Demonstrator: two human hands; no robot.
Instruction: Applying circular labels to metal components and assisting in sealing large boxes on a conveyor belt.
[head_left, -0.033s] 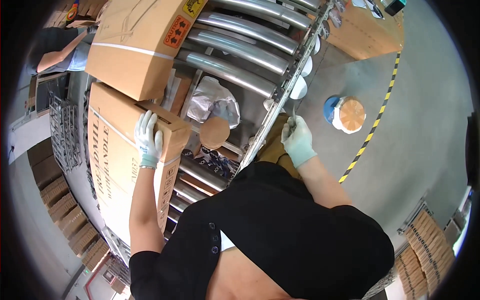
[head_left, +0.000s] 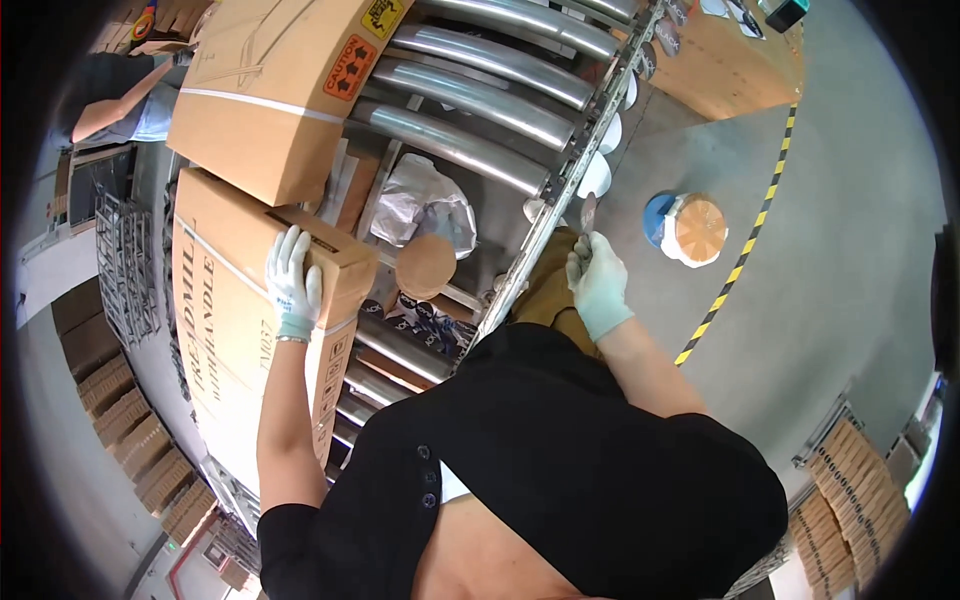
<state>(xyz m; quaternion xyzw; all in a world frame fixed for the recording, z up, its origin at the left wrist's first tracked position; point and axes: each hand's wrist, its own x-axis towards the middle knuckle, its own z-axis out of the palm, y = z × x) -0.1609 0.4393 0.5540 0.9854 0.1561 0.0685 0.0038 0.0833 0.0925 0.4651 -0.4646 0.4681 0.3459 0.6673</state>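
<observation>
My left hand (head_left: pixel 293 284), in a white and pale green glove, lies flat with its fingers out on the top of a long brown carton (head_left: pixel 225 290). A strap and dark print show on that carton, which sits on a roller conveyor (head_left: pixel 455 140). In front of me, just right of the conveyor's rail (head_left: pixel 545 235), my right hand (head_left: pixel 602 287), gloved alike, pinches a small dark grey oval sticker (head_left: pixel 589 212) by its lower end. Several white and dark oval pieces (head_left: pixel 594 175) stick out along the rail. A second brown carton (head_left: pixel 265 110) touches the far end of the first.
Below the rollers lie a clear plastic bag (head_left: pixel 425 205) and a round brown piece (head_left: pixel 425 266). On the floor at right stands a round stool (head_left: pixel 700 227), beside yellow-black tape (head_left: pixel 770 200). Another person (head_left: pixel 115 100) works at far left. Stacked cartons (head_left: pixel 145 440) line the left.
The oval sticker in my right hand has turned from edge-on to show its grey face. My right hand has shifted slightly; the left hand stays on the carton.
</observation>
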